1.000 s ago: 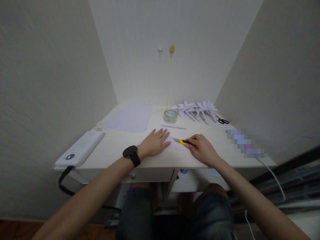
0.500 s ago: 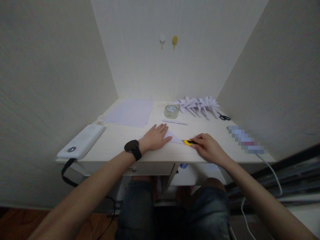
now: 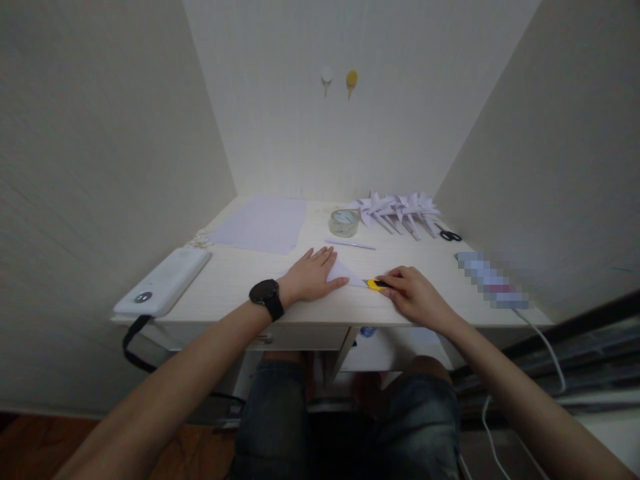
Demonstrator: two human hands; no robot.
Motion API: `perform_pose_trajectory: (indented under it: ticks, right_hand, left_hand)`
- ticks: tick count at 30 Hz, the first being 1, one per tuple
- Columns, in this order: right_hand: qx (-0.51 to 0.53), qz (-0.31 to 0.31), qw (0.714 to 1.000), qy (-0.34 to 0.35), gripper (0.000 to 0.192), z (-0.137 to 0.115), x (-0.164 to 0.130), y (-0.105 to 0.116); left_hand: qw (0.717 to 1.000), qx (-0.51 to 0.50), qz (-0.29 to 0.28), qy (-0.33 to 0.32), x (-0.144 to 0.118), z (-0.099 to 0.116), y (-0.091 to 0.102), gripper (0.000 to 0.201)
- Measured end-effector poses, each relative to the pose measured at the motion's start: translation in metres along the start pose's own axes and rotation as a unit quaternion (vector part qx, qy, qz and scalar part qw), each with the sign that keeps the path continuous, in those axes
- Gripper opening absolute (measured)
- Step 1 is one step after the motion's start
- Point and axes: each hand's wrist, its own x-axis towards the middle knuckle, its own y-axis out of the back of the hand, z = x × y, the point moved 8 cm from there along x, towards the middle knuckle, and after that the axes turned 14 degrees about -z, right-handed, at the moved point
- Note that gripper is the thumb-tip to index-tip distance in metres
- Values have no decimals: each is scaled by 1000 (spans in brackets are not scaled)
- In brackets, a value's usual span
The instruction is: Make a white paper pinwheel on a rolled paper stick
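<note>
My left hand [image 3: 313, 277] lies flat, fingers spread, on a folded white paper [image 3: 345, 271] near the front edge of the pale desk [image 3: 235, 280]. A black watch sits on that wrist. My right hand [image 3: 415, 293] grips a yellow utility knife [image 3: 374, 285], whose tip rests at the paper's right corner. The part of the paper under my left palm is hidden.
Further back lie a stack of white sheets [image 3: 263, 223], a tape roll [image 3: 343, 223], a thin pen [image 3: 349, 245], several folded paper pinwheels [image 3: 397, 210] and black scissors [image 3: 450, 235]. A white device [image 3: 163, 282] with a strap sits at the left edge. Walls close in on three sides.
My right hand drew the knife toward me and to the right along the paper's edge; less of the blade shows now. The view tilted down slightly. My left hand stayed pressed on the paper.
</note>
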Motion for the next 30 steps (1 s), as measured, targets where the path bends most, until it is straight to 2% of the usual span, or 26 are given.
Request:
perform_pose_trajectory:
  ticks: [6, 10, 15, 22, 30]
  right_hand:
    - [-26, 41, 999, -25, 34, -9, 1, -4]
    - [-21, 65, 998, -14, 30, -11, 1, -5]
    - [-12, 63, 998, -9, 28, -11, 2, -4]
    - [-17, 39, 999, 5, 33, -13, 4, -6]
    - [3, 37, 999, 21, 29, -9, 8, -6]
  left_hand:
    - [1000, 10, -5, 6, 0, 1, -1, 83]
    - [1000, 7, -4, 11, 1, -1, -2, 86]
    - [1000, 6, 2, 13, 1, -3, -2, 87]
    - [1000, 20, -7, 15, 3, -4, -4, 66]
    - [1000, 14, -7, 23, 2, -4, -4, 66]
